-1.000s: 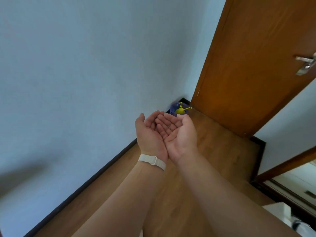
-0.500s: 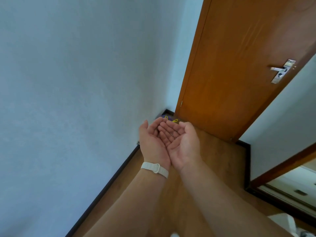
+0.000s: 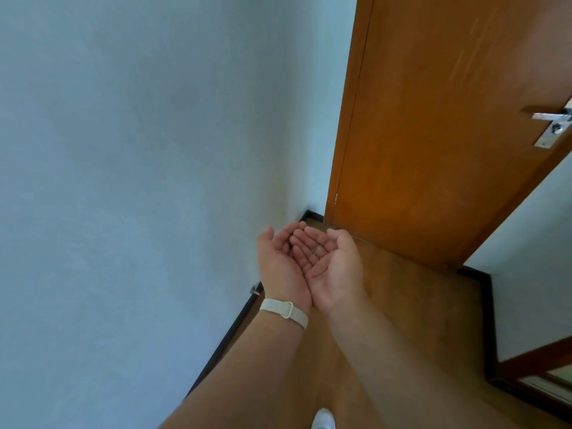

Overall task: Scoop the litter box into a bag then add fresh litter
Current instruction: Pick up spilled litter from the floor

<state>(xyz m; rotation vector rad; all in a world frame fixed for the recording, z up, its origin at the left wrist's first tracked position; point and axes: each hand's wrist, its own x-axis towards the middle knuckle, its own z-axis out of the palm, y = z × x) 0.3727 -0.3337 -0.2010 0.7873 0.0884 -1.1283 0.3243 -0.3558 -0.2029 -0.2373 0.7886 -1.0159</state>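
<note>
My left hand point(image 3: 278, 261) and my right hand point(image 3: 332, 267) are held out in front of me, palms up and cupped side by side, little fingers touching. Both palms hold nothing. A white band point(image 3: 284, 311) circles my left wrist. No litter box, scoop, bag or litter shows in this view.
A pale blue wall point(image 3: 139, 181) fills the left. An orange wooden door point(image 3: 433, 134) with a metal handle point(image 3: 554, 122) stands ahead on the right. A small doorstop point(image 3: 255, 291) sits at the dark skirting. Wooden floor point(image 3: 418, 305) lies below; a white shoe tip point(image 3: 323, 419) shows at the bottom.
The view has swung up and nearer the corner. The blue and yellow object on the floor by the door is now hidden behind my hands. My hands stay cupped together.
</note>
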